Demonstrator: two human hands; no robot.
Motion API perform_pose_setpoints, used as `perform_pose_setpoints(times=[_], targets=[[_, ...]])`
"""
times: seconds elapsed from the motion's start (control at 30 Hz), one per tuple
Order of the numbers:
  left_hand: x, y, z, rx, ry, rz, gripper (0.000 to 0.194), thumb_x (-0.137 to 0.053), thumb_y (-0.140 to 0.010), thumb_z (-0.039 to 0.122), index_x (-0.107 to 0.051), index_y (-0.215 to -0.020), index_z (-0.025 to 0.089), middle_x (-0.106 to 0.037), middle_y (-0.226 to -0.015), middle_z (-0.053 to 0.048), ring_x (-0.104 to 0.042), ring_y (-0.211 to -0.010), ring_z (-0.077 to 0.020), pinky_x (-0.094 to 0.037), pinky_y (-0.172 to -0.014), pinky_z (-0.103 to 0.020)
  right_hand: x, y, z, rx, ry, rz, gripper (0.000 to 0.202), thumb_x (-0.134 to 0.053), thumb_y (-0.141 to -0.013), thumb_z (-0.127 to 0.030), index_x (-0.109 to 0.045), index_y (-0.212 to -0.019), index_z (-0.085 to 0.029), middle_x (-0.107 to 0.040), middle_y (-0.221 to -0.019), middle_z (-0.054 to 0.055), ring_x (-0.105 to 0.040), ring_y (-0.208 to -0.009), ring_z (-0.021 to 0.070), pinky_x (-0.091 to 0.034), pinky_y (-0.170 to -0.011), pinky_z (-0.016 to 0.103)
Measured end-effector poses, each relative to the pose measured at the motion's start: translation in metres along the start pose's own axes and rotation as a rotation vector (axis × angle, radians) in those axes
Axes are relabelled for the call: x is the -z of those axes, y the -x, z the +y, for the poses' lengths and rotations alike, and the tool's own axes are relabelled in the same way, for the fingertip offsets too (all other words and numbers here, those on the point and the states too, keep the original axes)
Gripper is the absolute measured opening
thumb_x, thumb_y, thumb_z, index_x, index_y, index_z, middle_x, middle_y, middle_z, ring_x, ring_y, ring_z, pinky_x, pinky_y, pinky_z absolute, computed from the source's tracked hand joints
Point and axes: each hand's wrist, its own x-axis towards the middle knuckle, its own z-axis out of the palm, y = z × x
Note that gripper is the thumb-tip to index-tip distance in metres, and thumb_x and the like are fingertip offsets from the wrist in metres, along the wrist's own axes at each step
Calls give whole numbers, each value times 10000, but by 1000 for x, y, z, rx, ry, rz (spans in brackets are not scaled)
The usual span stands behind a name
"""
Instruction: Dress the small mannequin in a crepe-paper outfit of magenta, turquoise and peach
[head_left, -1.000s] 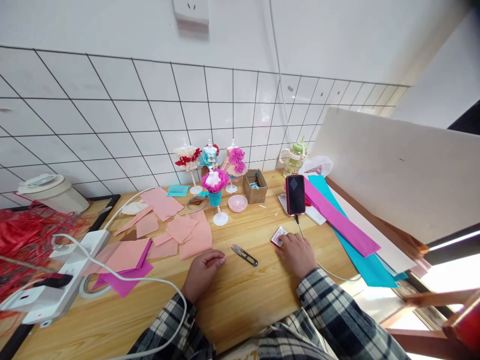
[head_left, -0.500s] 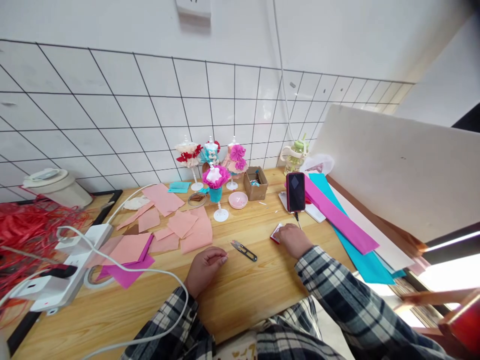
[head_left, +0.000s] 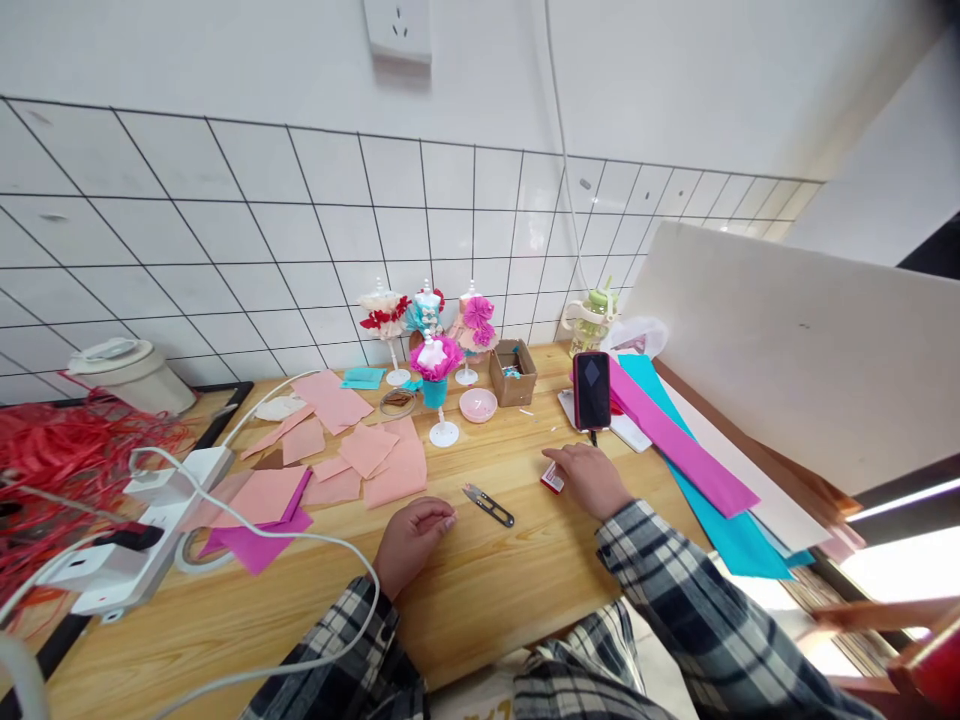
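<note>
My right hand [head_left: 592, 480] is at a small red-and-white box [head_left: 553, 479] lying on the table. Its index finger reaches out over the box's far edge; the thumb is hidden beneath the hand. My left hand [head_left: 414, 542] rests on the wood with fingers curled in toward the thumb, and whatever may be inside them is hidden. Between the two hands lies a pair of black thread snips [head_left: 490, 506]. Beyond them stands a small white dress-form stand [head_left: 442, 434] dressed in turquoise and magenta paper [head_left: 436, 358].
Peach paper pieces [head_left: 396, 470] and magenta sheets [head_left: 259, 545] lie left. Behind are more dressed forms [head_left: 474, 325], a pink dish [head_left: 478, 405] and a cardboard box [head_left: 514, 387]. A phone [head_left: 592, 390] stands right, beside paper strips [head_left: 690, 445]. A white cable [head_left: 330, 545] crosses near my left arm.
My right hand's fingers have loosened from the small box, the index finger now stretched out, and more of the box shows. The left hand keeps its curled pose. The view has tilted slightly upward.
</note>
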Motion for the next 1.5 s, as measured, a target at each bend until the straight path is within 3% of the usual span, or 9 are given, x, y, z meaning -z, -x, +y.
perform_pose_setpoints(times=[0.07, 0.17, 0.3, 0.57, 0.8, 1.07, 1.33, 1.5], targets=[[-3, 2, 3, 36, 44, 110, 229, -655, -733, 408, -698, -776, 187, -711, -880, -65, -658, -848, -211, -535, -782, -320, -4, 11, -23, 29, -497, 48, 375, -533, -838, -216, -471, -1208, -214, -639, -866, 24, -587, -817, 165, -419, -772, 304], [-7, 6, 16, 111, 106, 206, 239, -668, -707, 416, -708, -759, 186, -725, -945, -71, -669, -875, -236, -536, -785, -338, -18, 23, -65, 106, -1146, -165, 351, -633, -783, -355, -426, -1040, -235, -593, -771, -34, -563, -678, 127, -424, -638, 260], [-6, 14, 39, 157, -24, 211, 213, -691, -671, 393, -730, -730, 191, -745, -826, -57, -675, -840, -248, -515, -821, -360, -38, 19, -106, 85, -1434, -203, 405, -720, -693, -406, -401, -870, -230, -547, -730, -63, -554, -651, 102, -423, -647, 253], [0, 30, 66, 139, -131, 206, 157, -653, -719, 342, -727, -728, 204, -745, -768, -32, -681, -764, -215, -531, -743, -306, -58, 7, -123, 5, -1544, -168, 444, -751, -651, -432, -405, -830, -220, -546, -694, -69, -577, -611, 98, -442, -638, 258], [-4, 30, 68, 45, -180, 180, 151, -637, -753, 322, -723, -773, 200, -742, -781, -35, -681, -741, -195, -537, -698, -283, -66, 10, -123, -70, -1487, -144, 431, -748, -657, -383, -553, -982, -178, -561, -674, -58, -570, -605, 91, -451, -630, 256], [-2, 31, 74, -111, -375, 76, 184, -569, -840, 320, -723, -848, 219, -731, -850, -31, -662, -792, -174, -502, -729, -279, -66, 15, -121, -220, -1631, -207, 387, -811, -573, -403, -649, -837, -171, -621, -700, -23, -568, -650, 94, -493, -648, 249], [-5, 33, 76, 103, -30, 116, 168, -642, -766, 321, -700, -812, 170, -742, -809, -41, -687, -756, -177, -546, -705, -254, -62, 23, -129, -242, -1737, -189, 373, -813, -583, -394, -682, -860, -182, -666, -819, 10, -613, -760, 133, -521, -729, 297], [-6, 36, 77, 76, -86, 175, 163, -637, -759, 308, -701, -804, 165, -743, -799, -48, -688, -741, -178, -547, -699, -258, -60, 24, -131, -217, -1717, -193, 394, -820, -577, -376, -680, -890, -183, -647, -759, -11, -599, -697, 107, -516, -686, 262]])
